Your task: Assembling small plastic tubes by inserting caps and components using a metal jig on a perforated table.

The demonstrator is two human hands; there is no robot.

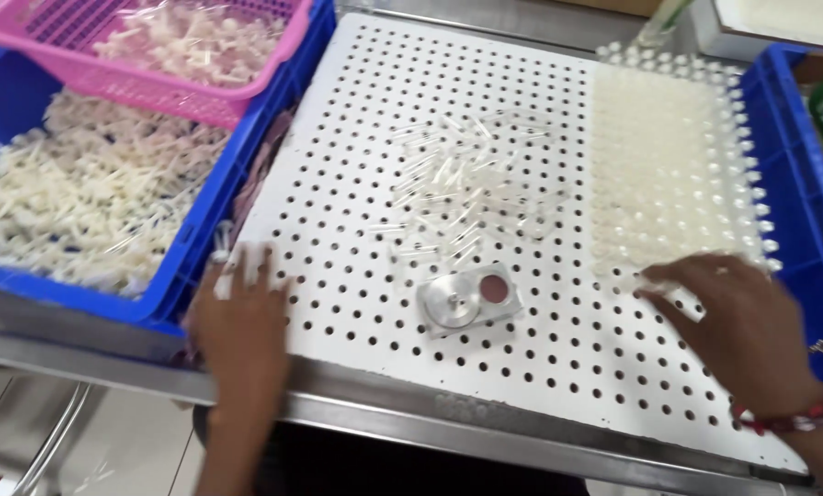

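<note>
Two hands flat on perforated white board: left hand spread at near-left edge, right hand spread beside filled rows; best kept level, loose clear tubes mid-board

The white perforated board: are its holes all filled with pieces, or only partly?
Partly filled. On the white perforated board, upright clear pieces fill only the right side; the other holes show dark and empty, with loose tubes lying flat in the middle.
</note>
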